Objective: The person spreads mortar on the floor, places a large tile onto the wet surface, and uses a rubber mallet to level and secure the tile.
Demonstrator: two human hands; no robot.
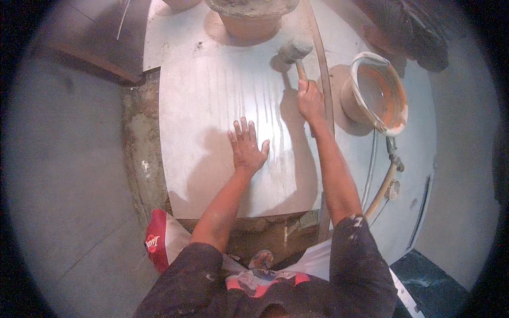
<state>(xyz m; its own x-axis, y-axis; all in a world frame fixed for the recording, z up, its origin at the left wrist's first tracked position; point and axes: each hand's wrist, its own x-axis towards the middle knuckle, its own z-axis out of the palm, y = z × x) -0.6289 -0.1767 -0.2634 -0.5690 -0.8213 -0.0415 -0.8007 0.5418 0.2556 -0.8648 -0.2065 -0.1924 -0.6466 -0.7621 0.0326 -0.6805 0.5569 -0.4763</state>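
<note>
My left hand (247, 151) rests flat on a large pale floor tile (207, 100), its fingers spread. My right hand (310, 99) grips the wooden handle of a mallet (296, 50) whose thick head is coated in pale dust. The mallet head is held above the tile's far right part, casting a shadow beside it. Streaks of reflected light run down the glossy tile between my hands. Along the tile's right side lies a long narrow strip (325, 85), close to my right wrist.
A mortar-crusted tub (249, 26) stands at the far end. To the right, an orange bucket (397, 100) with a whitish rim holds cloudy liquid, beside a hose (371, 164) and a wooden-handled tool (383, 188). Rough mortar (140, 138) shows left of the tile. A red-and-white bag (159, 238) is near my left elbow.
</note>
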